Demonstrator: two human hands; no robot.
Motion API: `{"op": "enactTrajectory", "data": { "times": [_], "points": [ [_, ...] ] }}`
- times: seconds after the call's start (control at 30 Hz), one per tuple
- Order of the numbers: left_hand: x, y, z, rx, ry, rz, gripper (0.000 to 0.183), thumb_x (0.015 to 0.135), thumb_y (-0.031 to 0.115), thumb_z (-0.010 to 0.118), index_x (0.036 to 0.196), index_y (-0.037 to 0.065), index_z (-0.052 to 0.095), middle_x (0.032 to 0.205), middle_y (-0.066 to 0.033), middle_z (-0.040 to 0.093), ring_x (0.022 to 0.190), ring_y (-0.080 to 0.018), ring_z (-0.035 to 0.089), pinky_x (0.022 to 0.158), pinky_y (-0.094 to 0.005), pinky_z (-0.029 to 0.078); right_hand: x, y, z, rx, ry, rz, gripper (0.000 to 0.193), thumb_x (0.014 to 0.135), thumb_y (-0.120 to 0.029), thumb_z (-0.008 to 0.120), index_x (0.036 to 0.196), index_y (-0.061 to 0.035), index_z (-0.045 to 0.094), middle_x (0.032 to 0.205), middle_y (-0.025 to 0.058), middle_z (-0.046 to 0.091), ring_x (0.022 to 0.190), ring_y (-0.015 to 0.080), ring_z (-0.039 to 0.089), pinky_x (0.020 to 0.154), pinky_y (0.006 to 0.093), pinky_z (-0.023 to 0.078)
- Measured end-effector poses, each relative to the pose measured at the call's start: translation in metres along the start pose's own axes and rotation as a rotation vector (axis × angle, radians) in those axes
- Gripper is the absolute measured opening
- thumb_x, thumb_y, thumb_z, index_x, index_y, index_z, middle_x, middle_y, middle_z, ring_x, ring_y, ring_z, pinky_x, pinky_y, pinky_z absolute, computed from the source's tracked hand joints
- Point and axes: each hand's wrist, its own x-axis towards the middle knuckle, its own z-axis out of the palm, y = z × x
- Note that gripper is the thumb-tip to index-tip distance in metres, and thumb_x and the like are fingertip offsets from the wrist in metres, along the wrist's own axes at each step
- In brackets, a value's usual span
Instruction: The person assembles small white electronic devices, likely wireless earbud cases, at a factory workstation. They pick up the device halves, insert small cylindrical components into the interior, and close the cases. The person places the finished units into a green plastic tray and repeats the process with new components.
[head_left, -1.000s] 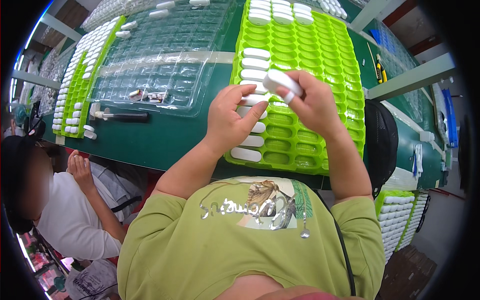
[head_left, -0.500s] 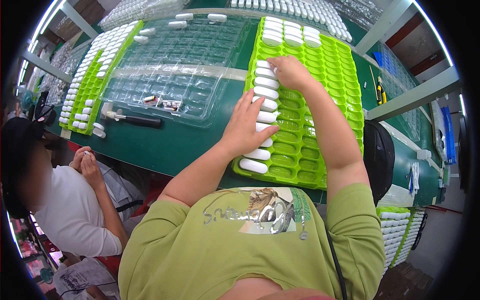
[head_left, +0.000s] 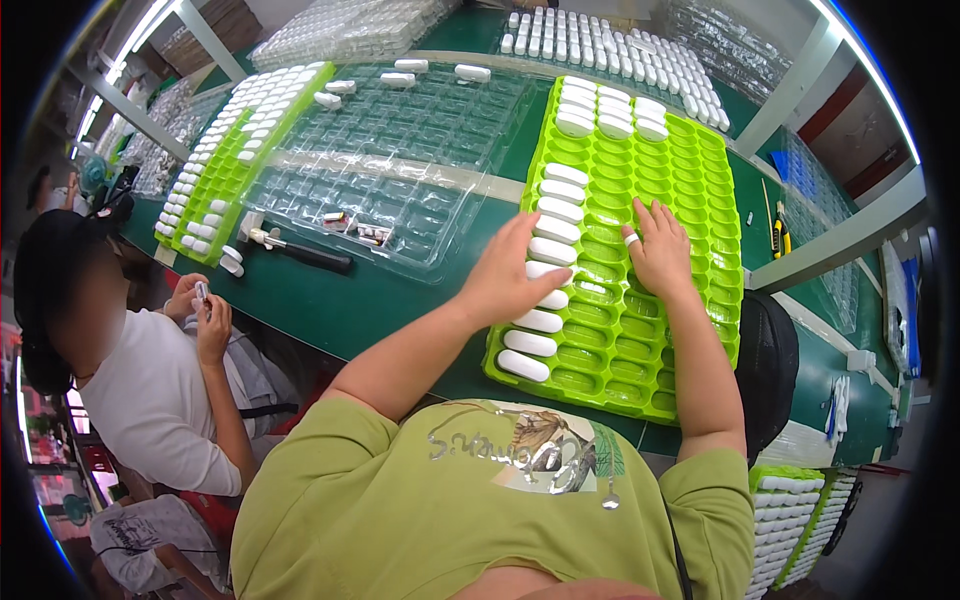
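A bright green tray [head_left: 690, 345] with rows of oval pockets lies in front of me. White oval cases [head_left: 553, 252] fill most of its left column, and more white cases [head_left: 575, 122] sit in the far rows. My left hand [head_left: 505, 275] rests at the left column's edge, fingers stretched and thumb lying across one case; it grips none that I can see. My right hand [head_left: 660, 255], with a pale band on one finger, is spread over bare pockets in the middle of the tray and holds nothing visible.
To the left, a clear plastic tray [head_left: 440, 215] carries a few white cases. A hammer [head_left: 300, 250] lies nearer. A second green tray [head_left: 225, 165] stands farther left, beside a seated co-worker [head_left: 160, 390] holding a small item. Yellow-handled pliers [head_left: 781, 235] lie at right.
My right hand has left the far end of the left column, moving nearer and rightward, its fingers spreading. My left hand stays by the column. The whole view has shifted slightly.
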Motion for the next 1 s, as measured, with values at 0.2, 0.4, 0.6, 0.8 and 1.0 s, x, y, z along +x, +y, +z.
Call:
{"op": "enactTrajectory", "data": {
  "times": [0.2, 0.4, 0.6, 0.8, 1.0],
  "points": [
    [0.113, -0.012, -0.066, 0.35, 0.214, 0.048, 0.039, 0.085, 0.033, 0.069, 0.112, 0.005, 0.068, 0.116, -0.0158, 0.067, 0.107, -0.0328, 0.064, 0.092, -0.0426, 0.05, -0.001, -0.005, -0.007, 0.013, -0.033, 0.037, 0.058, 0.099, -0.047, 0.044, 0.147, -0.0145, 0.042, 0.15, 0.0178, 0.042, 0.143, 0.0334, 0.032, 0.115, 0.0554, 0.024],
    [0.235, -0.089, -0.116, 0.934, 0.157, -0.209, 0.036, 0.089, 0.029, 0.06, 0.119, 0.01, 0.066, 0.124, -0.0168, 0.063, 0.111, -0.0345, 0.061, 0.094, -0.047, 0.05, -0.001, -0.007, -0.006, 0.044, -0.04, 0.02, 0.058, 0.099, -0.044, 0.046, 0.147, -0.0128, 0.041, 0.15, 0.0188, 0.041, 0.143, 0.033, 0.032, 0.115, 0.0562, 0.023],
    [0.291, -0.13, -0.106, 1.141, 0.292, -0.089, 0.042, 0.088, 0.017, 0.058, 0.13, 0.019, 0.06, 0.134, -0.0181, 0.056, 0.125, -0.0345, 0.052, 0.103, -0.048, 0.044, -0.004, -0.007, -0.009, 0.047, -0.04, 0.019, 0.059, 0.098, -0.042, 0.048, 0.147, -0.0114, 0.041, 0.15, 0.0188, 0.04, 0.142, 0.0322, 0.034, 0.115, 0.0568, 0.022],
    [0.32, -0.122, -0.11, 1.248, 0.045, -0.073, 0.029, 0.084, 0.012, 0.059, 0.111, 0.016, 0.07, 0.117, -0.0101, 0.067, 0.112, -0.0312, 0.062, 0.098, -0.047, 0.045, -0.004, -0.006, -0.009, 0.041, -0.041, 0.021, 0.059, 0.097, -0.041, 0.049, 0.147, -0.0113, 0.04, 0.149, 0.0185, 0.041, 0.141, 0.0308, 0.034, 0.114, 0.0576, 0.022],
    [0.301, -0.099, -0.131, 0.925, 0.249, -0.047, 0.026, 0.084, 0.023, 0.066, 0.108, 0.013, 0.071, 0.1, -0.0094, 0.072, 0.094, -0.0266, 0.069, 0.083, -0.0451, 0.052, -0.002, -0.007, -0.008, 0.051, -0.033, 0.018, 0.059, 0.096, -0.041, 0.05, 0.147, -0.011, 0.041, 0.149, 0.0183, 0.042, 0.141, 0.0309, 0.035, 0.114, 0.0571, 0.023]
  ]
}}
